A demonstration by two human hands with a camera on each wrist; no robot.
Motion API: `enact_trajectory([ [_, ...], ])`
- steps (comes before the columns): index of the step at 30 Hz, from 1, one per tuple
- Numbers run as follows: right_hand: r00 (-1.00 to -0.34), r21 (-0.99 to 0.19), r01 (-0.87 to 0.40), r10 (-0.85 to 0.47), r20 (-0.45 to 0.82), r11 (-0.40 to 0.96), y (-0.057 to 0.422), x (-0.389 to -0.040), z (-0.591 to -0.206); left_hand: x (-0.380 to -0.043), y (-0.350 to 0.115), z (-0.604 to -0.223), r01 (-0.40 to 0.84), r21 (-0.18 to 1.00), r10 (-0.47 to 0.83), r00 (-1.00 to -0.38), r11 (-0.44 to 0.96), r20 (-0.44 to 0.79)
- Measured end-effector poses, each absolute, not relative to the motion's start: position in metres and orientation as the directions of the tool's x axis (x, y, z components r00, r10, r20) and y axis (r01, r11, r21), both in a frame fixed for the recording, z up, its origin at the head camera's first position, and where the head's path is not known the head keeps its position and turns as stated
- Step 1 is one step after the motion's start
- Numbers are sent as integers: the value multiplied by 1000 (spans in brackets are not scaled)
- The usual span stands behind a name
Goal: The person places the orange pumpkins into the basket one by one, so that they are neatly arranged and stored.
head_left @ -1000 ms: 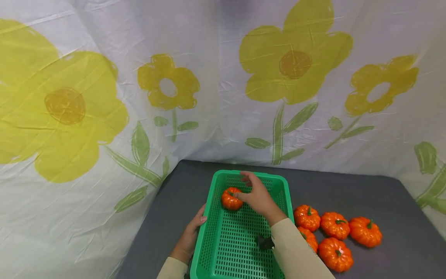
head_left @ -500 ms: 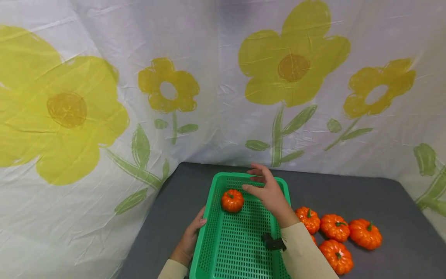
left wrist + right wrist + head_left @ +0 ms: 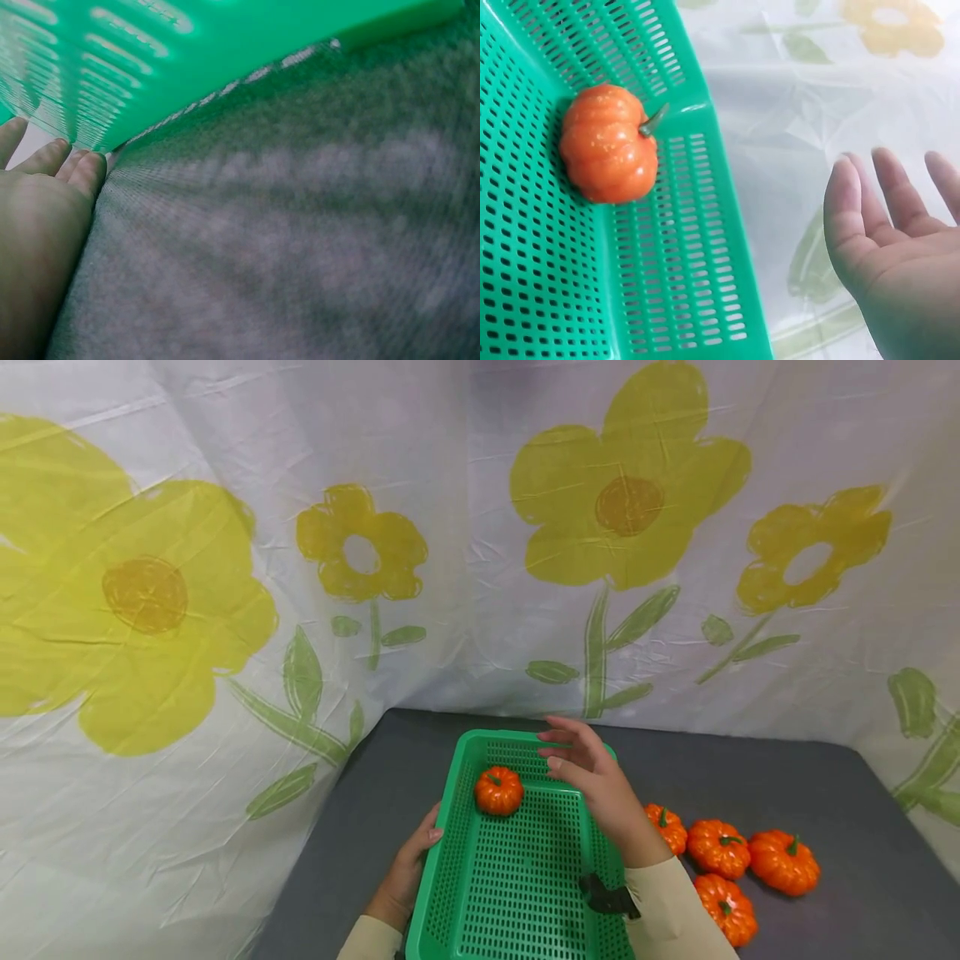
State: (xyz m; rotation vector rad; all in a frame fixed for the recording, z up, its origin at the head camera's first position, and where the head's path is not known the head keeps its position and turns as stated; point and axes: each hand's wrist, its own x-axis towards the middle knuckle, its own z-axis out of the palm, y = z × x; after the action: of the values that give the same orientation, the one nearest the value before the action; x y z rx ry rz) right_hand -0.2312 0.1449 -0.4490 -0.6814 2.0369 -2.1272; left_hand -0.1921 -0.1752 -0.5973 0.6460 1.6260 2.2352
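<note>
A small orange pumpkin (image 3: 498, 791) with a green stem sits in the far left corner of a green perforated plastic basket (image 3: 422, 893). My left hand (image 3: 408, 864) rests against the basket's left side; in the left wrist view its fingers (image 3: 86, 171) lie along the outer wall, near the dark tabletop. Over the basket's far right part hovers my right hand (image 3: 596, 781), fingers spread and loosely bent, holding nothing. The right wrist view has this hand (image 3: 907, 255) apart from the basket wall and the pumpkin (image 3: 609, 144).
Several more orange pumpkins (image 3: 783, 862) stand on the dark grey table (image 3: 817, 777) right of the basket, partly behind the right forearm. A white cloth with yellow flowers (image 3: 465, 527) hangs behind and to the left. A black strap piece (image 3: 609, 897) is at the right cuff.
My right hand has drawn away from the pumpkin in the basket, moving up and to the right. That pumpkin stays in its corner. The left hand keeps its place on the basket.
</note>
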Motion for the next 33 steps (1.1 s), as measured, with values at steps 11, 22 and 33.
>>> enact_trajectory([
  [11,-878,-952,-293,-368,305,-89,169,-215,-441,-191,-176,-595,13,949,485,-857,-314,173],
  [22,-859,-925,-373,-351,373,-70,188,-201,-432,-187,-171,-592,-40,944,475,-870,-328,129],
  [33,-852,-906,-414,-315,418,-82,210,-177,-429,-177,-171,-592,-86,906,464,-876,-415,130],
])
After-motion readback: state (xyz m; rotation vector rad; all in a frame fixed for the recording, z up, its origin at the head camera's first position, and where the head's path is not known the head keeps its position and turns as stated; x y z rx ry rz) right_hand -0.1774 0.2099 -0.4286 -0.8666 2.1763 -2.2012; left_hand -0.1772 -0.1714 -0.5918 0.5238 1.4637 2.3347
